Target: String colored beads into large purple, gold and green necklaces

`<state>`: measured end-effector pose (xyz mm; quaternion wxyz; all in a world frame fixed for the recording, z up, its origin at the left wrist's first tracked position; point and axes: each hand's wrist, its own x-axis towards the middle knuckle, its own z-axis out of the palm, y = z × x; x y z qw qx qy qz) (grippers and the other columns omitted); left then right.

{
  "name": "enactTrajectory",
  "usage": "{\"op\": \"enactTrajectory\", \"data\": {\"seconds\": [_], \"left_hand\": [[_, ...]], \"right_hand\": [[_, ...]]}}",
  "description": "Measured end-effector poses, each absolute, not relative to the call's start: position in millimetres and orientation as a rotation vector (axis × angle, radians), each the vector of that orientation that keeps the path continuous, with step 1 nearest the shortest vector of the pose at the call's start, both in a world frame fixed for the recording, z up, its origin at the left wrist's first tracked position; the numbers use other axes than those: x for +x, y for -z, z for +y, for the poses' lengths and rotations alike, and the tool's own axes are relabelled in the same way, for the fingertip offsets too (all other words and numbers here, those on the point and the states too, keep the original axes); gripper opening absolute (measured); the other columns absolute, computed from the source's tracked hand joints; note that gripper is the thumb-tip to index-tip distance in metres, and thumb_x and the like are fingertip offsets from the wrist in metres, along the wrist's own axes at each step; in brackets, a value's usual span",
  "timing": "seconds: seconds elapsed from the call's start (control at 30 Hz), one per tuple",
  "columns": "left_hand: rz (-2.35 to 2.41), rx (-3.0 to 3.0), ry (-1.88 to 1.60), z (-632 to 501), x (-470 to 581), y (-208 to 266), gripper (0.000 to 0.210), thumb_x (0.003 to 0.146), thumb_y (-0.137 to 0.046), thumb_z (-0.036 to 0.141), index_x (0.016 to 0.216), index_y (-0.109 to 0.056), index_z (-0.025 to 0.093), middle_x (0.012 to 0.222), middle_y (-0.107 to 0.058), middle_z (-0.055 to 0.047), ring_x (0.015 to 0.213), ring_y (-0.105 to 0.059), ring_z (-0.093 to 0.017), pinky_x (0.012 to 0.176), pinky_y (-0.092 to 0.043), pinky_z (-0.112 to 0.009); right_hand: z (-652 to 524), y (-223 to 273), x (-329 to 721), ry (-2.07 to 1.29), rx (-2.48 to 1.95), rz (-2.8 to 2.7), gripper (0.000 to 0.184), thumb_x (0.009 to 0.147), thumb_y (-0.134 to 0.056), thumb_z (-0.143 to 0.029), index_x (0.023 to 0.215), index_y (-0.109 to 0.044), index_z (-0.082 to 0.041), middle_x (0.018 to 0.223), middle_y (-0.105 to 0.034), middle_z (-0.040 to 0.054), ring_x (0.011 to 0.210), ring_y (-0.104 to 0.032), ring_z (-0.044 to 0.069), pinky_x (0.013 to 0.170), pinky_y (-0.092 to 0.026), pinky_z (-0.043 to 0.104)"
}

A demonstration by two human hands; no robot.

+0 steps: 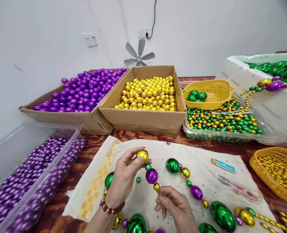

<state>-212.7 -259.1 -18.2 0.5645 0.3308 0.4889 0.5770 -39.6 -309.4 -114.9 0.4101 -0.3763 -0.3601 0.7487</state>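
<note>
Between thumb and fingers, my left hand (127, 170) pinches a shiny gold bead (143, 156). Below it, in a row, hang a small green bead (148, 167), a purple bead (151, 176) and a small gold bead (156, 187). My right hand (172, 204) is closed, its fingertips beside that small gold bead; what they pinch is hidden. A faint thin line rises near those fingertips. One loose small green bead (138, 179) lies on the white cloth (158, 147). To the right, a strand with a large green bead (223, 216) rests on the cloth.
Cardboard boxes of purple beads (85, 92) and gold beads (148, 94) stand behind the cloth. A clear bin (69, 139) of purple beads is at left. Pink-handled scissors (240, 188) and a blue-labelled blade box (223, 165) lie right, near a yellow basket (257, 161).
</note>
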Motion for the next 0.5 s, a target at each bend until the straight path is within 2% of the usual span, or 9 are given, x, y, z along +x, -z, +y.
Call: {"op": "enactTrajectory", "data": {"seconds": [0.23,0.5], "left_hand": [[1.148,0.818,-1.339,-264,-211,18,0.028,0.083,-0.065,0.028,0.11,-0.064,0.022,0.093,-0.065,-0.004,0.083,-0.065,-0.02,0.079,-0.05,-0.033],[1.273,1.015,-1.324,-277,-207,13,0.03,0.081,-0.068,0.026,0.11,-0.063,0.024,0.094,-0.064,-0.003,0.086,-0.06,-0.016,0.074,-0.048,-0.024]], "right_hand": [[-310,122,-47,-1.853,-1.042,-0.77,0.032,0.08,-0.066,-0.046,0.08,-0.06,-0.014,0.07,-0.064,0.0059,0.062,-0.065,0.017,0.043,-0.035,0.018],[-308,125,-52,-1.904,-0.923,-0.733,0.032,0.08,-0.066,-0.045,0.076,-0.059,-0.013,0.064,-0.061,0.0037,0.055,-0.058,0.012,0.045,-0.034,0.018]]}}
